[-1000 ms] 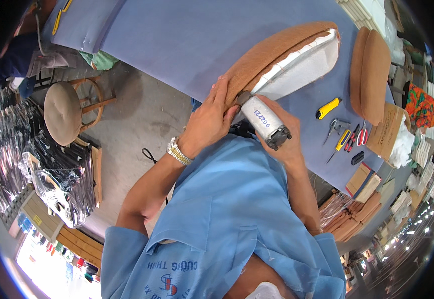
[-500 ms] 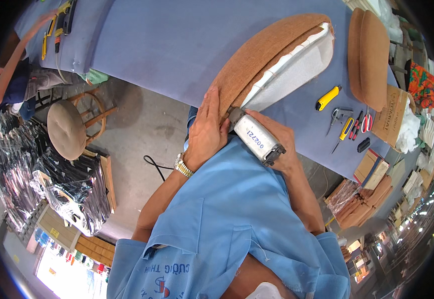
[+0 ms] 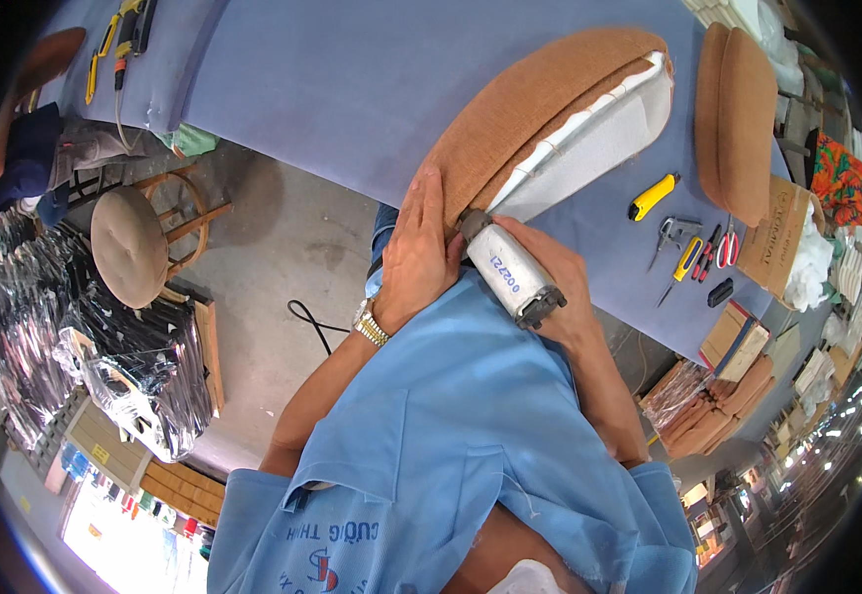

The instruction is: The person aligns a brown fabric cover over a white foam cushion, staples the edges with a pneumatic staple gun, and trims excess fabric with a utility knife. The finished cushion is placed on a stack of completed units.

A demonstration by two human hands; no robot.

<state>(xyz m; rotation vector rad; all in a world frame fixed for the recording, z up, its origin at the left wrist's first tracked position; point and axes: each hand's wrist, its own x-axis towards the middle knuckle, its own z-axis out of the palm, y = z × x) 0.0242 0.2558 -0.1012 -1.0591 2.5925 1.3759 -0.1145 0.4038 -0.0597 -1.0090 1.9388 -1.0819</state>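
Note:
A brown upholstered cushion (image 3: 540, 99) rests on the blue-covered table, its near end against my body. White padding (image 3: 579, 129) and a pale fabric underside (image 3: 604, 148) show along its right side. My left hand (image 3: 416, 257), with a watch at the wrist, holds the cushion's near end, fingers stretched along the outer face and thumb round the edge. Wrapped around a silver staple gun (image 3: 512, 272), my right hand (image 3: 562, 282) keeps its dark nose at the cushion's lower corner. The tool's body hides most of the right fingers.
Right of the cushion lie a yellow cutter (image 3: 655, 196), a grey hand tool (image 3: 673, 238), a screwdriver (image 3: 683, 267) and red-handled scissors (image 3: 728, 246). Another brown cushion (image 3: 738, 119) is behind them. A round stool (image 3: 132, 247) stands at left, near a co-worker (image 3: 15, 158).
The cushion and staple gun sit slightly farther right in view, with both hands still on them. At far left, the co-worker's forearm has drawn back from the tools.

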